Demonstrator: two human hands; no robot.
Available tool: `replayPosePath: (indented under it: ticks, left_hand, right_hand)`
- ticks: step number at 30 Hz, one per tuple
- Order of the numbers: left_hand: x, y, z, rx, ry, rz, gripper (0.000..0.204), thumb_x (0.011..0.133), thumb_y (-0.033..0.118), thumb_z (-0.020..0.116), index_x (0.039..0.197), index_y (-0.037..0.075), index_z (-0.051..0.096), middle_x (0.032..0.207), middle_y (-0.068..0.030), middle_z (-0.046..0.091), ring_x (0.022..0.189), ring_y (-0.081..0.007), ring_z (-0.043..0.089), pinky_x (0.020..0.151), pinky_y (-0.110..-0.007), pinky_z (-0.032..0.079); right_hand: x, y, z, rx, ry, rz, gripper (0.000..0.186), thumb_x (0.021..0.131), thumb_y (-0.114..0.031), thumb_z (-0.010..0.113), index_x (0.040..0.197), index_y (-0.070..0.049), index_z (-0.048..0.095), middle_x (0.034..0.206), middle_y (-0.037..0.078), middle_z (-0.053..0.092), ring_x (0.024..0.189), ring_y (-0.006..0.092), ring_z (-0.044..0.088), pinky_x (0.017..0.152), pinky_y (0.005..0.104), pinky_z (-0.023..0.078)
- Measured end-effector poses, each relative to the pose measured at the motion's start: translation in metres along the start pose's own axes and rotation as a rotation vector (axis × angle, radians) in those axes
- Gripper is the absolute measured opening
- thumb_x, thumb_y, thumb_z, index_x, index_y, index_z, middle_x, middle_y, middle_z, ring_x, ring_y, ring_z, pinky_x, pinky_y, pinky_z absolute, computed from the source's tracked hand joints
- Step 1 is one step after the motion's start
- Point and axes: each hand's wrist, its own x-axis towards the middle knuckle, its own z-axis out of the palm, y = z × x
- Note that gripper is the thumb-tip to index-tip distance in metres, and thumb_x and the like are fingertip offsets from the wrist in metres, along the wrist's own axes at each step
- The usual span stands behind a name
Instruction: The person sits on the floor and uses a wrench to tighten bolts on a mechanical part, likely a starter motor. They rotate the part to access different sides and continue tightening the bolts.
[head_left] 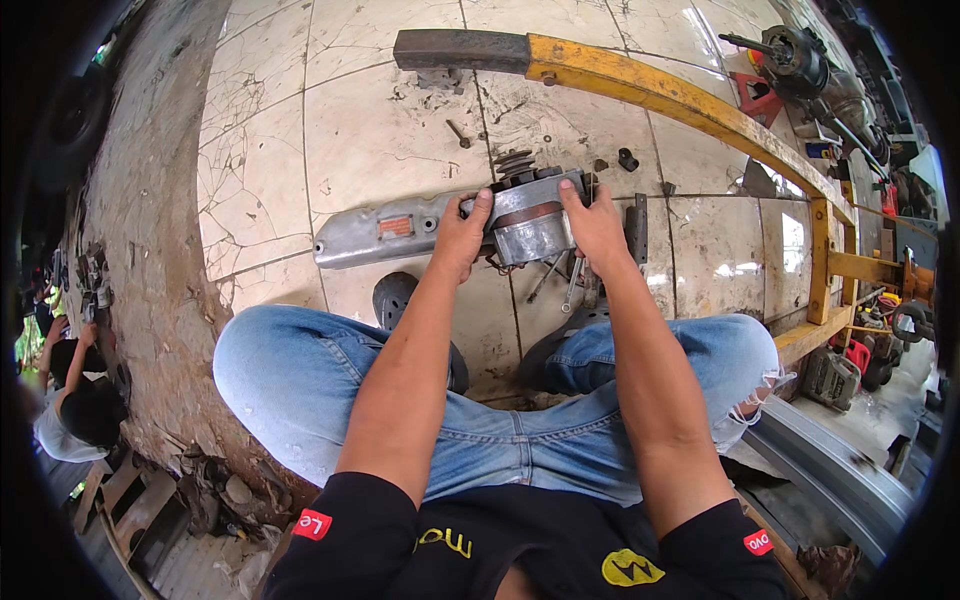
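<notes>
Cracked tiled floor [390, 120], and beyond the clogs [396, 298], the alternator [532, 238]! Left hand [465, 232] clamps one flank, right hand [597, 228] the other, neither nearer; its pulley [515, 163] axis points to the floor's far edge, valve cover [370, 238] just beside, leftward.

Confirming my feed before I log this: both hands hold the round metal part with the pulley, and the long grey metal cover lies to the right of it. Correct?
Not quite: in the head view, the long grey metal cover lies to the left of the round metal part. The left hand and right hand do both hold that part with the pulley.
</notes>
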Motion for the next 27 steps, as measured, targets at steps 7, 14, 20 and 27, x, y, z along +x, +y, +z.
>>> replayPosePath:
  ticks: [7, 14, 20, 27]
  left_hand:
    - [-0.004, 0.010, -0.039, 0.023, 0.113, 0.067, 0.063, 0.093, 0.047, 0.067, 0.134, 0.002, 0.053, 0.117, -0.0144, 0.061, 0.101, -0.0194, 0.060, 0.084, -0.033, 0.053]
    - [-0.019, 0.025, -0.058, 0.217, 0.264, 0.098, 0.064, 0.095, 0.048, 0.064, 0.141, 0.007, 0.046, 0.125, -0.0177, 0.058, 0.109, -0.0242, 0.057, 0.086, -0.036, 0.051]
    - [-0.020, 0.017, -0.046, 0.388, 0.261, 0.270, 0.060, 0.097, 0.043, 0.063, 0.146, 0.015, 0.043, 0.129, -0.0210, 0.057, 0.113, -0.0271, 0.056, 0.096, -0.037, 0.046]
    - [-0.006, 0.049, -0.033, 0.439, 0.130, 0.149, 0.061, 0.099, 0.030, 0.061, 0.151, 0.015, 0.035, 0.135, -0.0195, 0.056, 0.115, -0.0281, 0.057, 0.093, -0.038, 0.047]
  right_hand:
    - [-0.034, -0.023, 0.023, 0.089, -0.099, -0.009, 0.069, 0.092, -0.053, 0.060, 0.116, 0.009, 0.041, 0.093, 0.033, 0.065, 0.081, 0.0446, 0.067, 0.074, 0.0462, 0.052]
    - [-0.017, -0.009, 0.064, 0.044, -0.064, -0.136, 0.072, 0.091, -0.056, 0.059, 0.118, 0.009, 0.041, 0.098, 0.036, 0.064, 0.090, 0.0491, 0.066, 0.082, 0.0496, 0.051]
    - [-0.028, -0.012, 0.052, 0.169, -0.053, -0.012, 0.066, 0.092, -0.050, 0.062, 0.117, 0.009, 0.047, 0.085, 0.024, 0.067, 0.060, 0.0325, 0.067, 0.055, 0.0407, 0.053]
    - [-0.007, 0.022, 0.052, 0.136, -0.012, -0.160, 0.048, 0.091, -0.041, 0.066, 0.111, 0.001, 0.056, 0.078, 0.009, 0.059, 0.061, 0.0187, 0.057, 0.042, 0.0354, 0.046]
